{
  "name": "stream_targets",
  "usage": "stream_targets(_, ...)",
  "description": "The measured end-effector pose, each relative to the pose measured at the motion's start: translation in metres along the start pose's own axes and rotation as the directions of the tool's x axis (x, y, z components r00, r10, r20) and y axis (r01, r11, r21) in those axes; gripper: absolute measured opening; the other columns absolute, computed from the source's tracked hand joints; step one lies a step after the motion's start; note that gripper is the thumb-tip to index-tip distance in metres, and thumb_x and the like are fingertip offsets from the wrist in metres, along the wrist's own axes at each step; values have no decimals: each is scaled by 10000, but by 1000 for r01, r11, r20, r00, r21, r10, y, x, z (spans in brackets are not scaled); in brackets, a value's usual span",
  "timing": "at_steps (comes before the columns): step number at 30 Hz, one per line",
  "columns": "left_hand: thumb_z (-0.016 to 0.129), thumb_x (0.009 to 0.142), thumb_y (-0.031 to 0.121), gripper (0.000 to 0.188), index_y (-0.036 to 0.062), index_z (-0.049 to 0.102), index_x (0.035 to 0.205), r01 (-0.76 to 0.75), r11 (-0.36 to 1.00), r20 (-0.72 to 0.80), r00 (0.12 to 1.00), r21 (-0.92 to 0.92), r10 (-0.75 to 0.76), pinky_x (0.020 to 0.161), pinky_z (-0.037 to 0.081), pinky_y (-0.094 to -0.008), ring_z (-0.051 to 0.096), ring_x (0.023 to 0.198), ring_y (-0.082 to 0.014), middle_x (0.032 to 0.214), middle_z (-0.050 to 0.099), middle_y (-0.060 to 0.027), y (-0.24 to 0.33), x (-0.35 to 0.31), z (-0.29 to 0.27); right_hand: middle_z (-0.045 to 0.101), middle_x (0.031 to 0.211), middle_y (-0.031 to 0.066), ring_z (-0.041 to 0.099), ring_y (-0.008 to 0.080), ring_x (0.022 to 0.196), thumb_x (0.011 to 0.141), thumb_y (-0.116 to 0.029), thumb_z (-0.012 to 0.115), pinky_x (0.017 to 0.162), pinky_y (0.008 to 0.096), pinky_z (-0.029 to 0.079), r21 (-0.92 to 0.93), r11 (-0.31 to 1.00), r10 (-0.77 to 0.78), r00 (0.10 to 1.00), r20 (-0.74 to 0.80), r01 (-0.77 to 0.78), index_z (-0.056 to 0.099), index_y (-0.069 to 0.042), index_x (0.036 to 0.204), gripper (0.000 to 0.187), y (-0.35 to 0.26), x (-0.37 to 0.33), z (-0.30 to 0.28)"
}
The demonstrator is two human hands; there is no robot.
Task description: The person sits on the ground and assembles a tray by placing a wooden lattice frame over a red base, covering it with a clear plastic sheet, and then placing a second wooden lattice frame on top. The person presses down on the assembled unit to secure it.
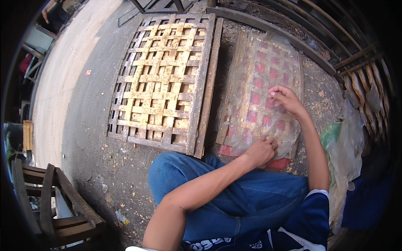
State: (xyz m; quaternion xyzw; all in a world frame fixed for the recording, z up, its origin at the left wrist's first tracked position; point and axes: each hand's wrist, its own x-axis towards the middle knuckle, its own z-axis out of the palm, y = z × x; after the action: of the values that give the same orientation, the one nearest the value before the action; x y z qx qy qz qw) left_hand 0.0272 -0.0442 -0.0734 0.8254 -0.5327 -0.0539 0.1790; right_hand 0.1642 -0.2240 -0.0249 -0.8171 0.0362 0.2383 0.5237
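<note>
In front of my crossed leg lies a slatted wooden frame with a cloudy clear plastic sheet spread over it. Red patches show through the sheet in rows. My left hand is closed at the sheet's near edge, its fingers curled down onto the plastic; the fingertips are partly hidden. Bare red material pokes out beneath that edge. Higher up, my right hand hovers over the middle right of the sheet with its fingers curled in toward the thumb. Whatever they may pinch is too small to tell.
A woven bamboo-slat panel in a wooden frame lies to the left. Crumpled plastic is heaped at the right. A slatted wooden piece stands at the lower left. Wooden rails border the far side, and a person is at the upper left.
</note>
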Motion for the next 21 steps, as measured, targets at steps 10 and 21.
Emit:
stream_targets(10, 689, 802, 252, 264, 129, 756, 1025, 84, 996, 48, 995, 29, -86, 945, 450, -388, 494, 1241, -204, 1272, 616, -10, 17, 0, 20, 659, 1221, 71, 633, 169, 1105, 997, -182, 588, 896, 314, 512, -585, 743, -624, 655, -426, 327, 589, -66, 1304, 328, -26, 19, 72)
stream_targets(21, 741, 790, 291, 339, 138, 717, 1091, 19, 999, 158, 987, -51, -11, 985, 458, -419, 537, 1197, -217, 1226, 605, -33, 4, 4, -3, 671, 1090, 46, 601, 123, 972, 981, -175, 624, 870, 284, 479, -395, 919, 22, 1000, -8, -23, 622, -24, 1206, 271, -6, -118, 13)
